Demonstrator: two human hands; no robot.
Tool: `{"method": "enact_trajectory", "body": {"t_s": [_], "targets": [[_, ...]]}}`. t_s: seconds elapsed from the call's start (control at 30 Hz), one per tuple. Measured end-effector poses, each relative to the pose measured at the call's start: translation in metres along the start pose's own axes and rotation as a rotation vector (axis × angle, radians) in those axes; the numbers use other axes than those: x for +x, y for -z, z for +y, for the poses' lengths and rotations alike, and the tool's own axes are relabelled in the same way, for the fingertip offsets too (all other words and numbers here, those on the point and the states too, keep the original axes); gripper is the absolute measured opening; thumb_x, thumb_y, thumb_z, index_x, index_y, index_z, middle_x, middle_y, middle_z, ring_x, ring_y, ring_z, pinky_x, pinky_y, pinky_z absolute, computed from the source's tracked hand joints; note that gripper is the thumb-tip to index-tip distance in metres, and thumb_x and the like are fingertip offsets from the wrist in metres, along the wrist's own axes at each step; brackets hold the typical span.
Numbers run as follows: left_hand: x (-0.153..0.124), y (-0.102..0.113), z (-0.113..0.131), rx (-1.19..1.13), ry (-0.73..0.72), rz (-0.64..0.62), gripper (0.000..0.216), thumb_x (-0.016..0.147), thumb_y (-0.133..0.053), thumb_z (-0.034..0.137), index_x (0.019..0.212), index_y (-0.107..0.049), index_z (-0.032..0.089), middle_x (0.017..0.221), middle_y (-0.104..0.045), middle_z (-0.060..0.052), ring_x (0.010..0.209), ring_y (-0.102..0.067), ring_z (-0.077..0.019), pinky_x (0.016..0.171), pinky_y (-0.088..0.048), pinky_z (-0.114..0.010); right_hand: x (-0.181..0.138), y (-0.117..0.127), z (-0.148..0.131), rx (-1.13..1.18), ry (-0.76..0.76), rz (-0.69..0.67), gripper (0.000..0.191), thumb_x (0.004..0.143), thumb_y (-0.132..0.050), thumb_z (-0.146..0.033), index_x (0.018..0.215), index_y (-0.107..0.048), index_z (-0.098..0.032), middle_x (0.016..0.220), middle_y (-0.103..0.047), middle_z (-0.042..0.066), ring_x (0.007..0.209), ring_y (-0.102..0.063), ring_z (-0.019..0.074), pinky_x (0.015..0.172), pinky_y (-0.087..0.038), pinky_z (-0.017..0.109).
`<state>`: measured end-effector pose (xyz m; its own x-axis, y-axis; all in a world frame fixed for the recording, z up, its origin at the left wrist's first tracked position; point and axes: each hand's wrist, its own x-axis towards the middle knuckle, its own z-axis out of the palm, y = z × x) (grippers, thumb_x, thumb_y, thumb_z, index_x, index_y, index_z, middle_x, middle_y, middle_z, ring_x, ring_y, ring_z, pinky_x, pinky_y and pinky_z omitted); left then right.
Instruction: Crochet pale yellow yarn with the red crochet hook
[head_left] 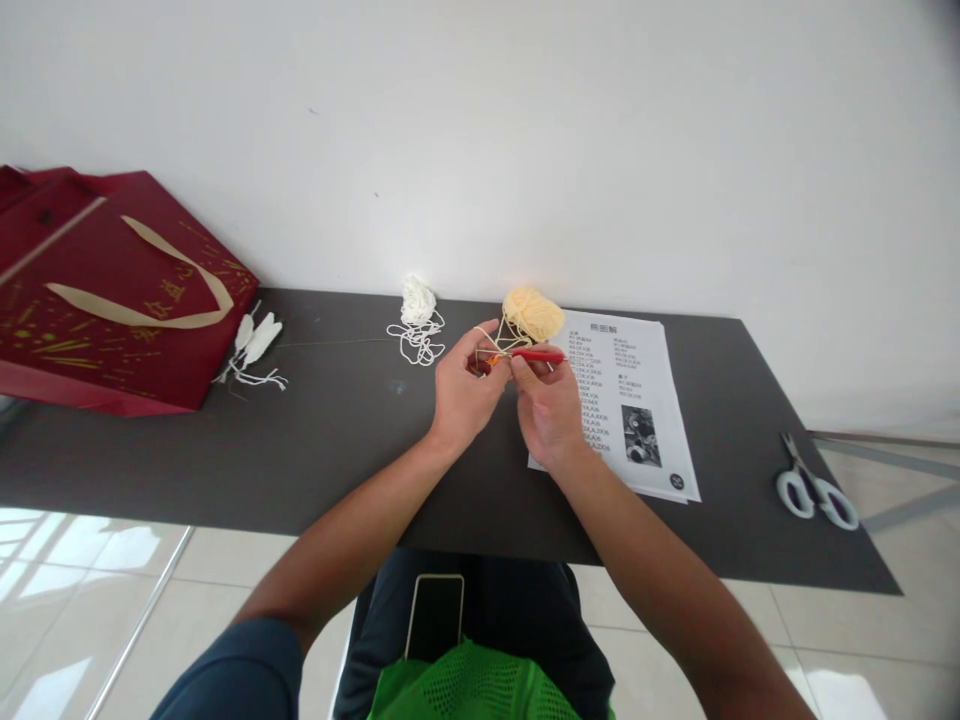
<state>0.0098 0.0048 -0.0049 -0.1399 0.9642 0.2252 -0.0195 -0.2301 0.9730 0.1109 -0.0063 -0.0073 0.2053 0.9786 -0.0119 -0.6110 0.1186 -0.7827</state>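
Note:
My right hand is closed around the red handle of a crochet hook, over the edge of the printed sheets. Close beside it, my left hand pinches pale yellow yarn, with a strand looped over its fingers. The two hands nearly meet at the hook's tip, where a small orange bit also shows; the stitches there are too small to make out. Just behind the hands sits a pale yellow yarn ball, its strands running toward my fingers.
White yarn lies by the wall, and small white pieces with tails rest beside a red gift bag at left. Printed pattern sheets lie right of centre. Scissors are near the table's right edge. A phone rests on my lap.

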Motion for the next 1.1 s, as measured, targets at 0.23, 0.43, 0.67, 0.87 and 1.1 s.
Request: {"method": "enact_trajectory", "body": {"t_s": [0.23, 0.43, 0.67, 0.87, 1.1], "targets": [[0.009, -0.002, 0.007, -0.187, 0.143, -0.120, 0.054, 0.071, -0.083, 0.025, 0.123, -0.069, 0.019, 0.085, -0.070, 0.000, 0.073, -0.065, -0.0121, 0.068, -0.055, -0.026, 0.013, 0.010, -0.007, -0.070, 0.024, -0.020, 0.029, 0.073, -0.085, -0.022, 0.091, -0.062, -0.023, 0.086, -0.075, -0.003, 0.084, -0.070, 0.0125, 0.086, -0.056, 0.029], [0.020, 0.001, 0.007, -0.355, 0.275, -0.218, 0.058, 0.061, -0.091, 0.024, 0.116, -0.072, 0.017, 0.087, -0.074, -0.002, 0.071, -0.067, -0.0119, 0.065, -0.055, -0.026, 0.019, 0.017, -0.005, -0.087, 0.100, -0.003, 0.030, 0.072, -0.084, -0.020, 0.092, -0.062, -0.024, 0.085, -0.077, -0.004, 0.084, -0.071, 0.0123, 0.087, -0.056, 0.030], [0.020, 0.006, -0.004, -0.413, 0.304, -0.224, 0.064, 0.056, -0.094, 0.023, 0.116, -0.074, 0.019, 0.087, -0.077, -0.003, 0.071, -0.069, -0.0133, 0.069, -0.058, -0.028, 0.017, 0.015, -0.006, -0.077, 0.072, -0.008, 0.027, 0.072, -0.084, -0.018, 0.087, -0.062, -0.024, 0.084, -0.076, -0.004, 0.084, -0.070, 0.0118, 0.089, -0.055, 0.030], [0.015, 0.011, 0.002, -0.338, 0.193, -0.226, 0.063, 0.057, -0.094, 0.026, 0.118, -0.075, 0.020, 0.082, -0.075, -0.001, 0.071, -0.068, -0.0132, 0.072, -0.058, -0.029, 0.013, 0.012, -0.010, -0.001, -0.010, -0.073, 0.031, 0.069, -0.088, -0.020, 0.087, -0.063, -0.025, 0.084, -0.074, -0.006, 0.082, -0.067, 0.0110, 0.085, -0.055, 0.028], [0.008, 0.012, -0.003, -0.036, -0.021, -0.173, 0.054, 0.076, -0.080, 0.024, 0.129, -0.070, 0.024, 0.091, -0.072, -0.001, 0.082, -0.069, -0.0148, 0.078, -0.058, -0.028, 0.010, 0.009, -0.004, -0.051, 0.032, -0.088, 0.029, 0.072, -0.085, -0.019, 0.091, -0.064, -0.026, 0.089, -0.073, -0.004, 0.087, -0.067, 0.0115, 0.090, -0.054, 0.028]]}}
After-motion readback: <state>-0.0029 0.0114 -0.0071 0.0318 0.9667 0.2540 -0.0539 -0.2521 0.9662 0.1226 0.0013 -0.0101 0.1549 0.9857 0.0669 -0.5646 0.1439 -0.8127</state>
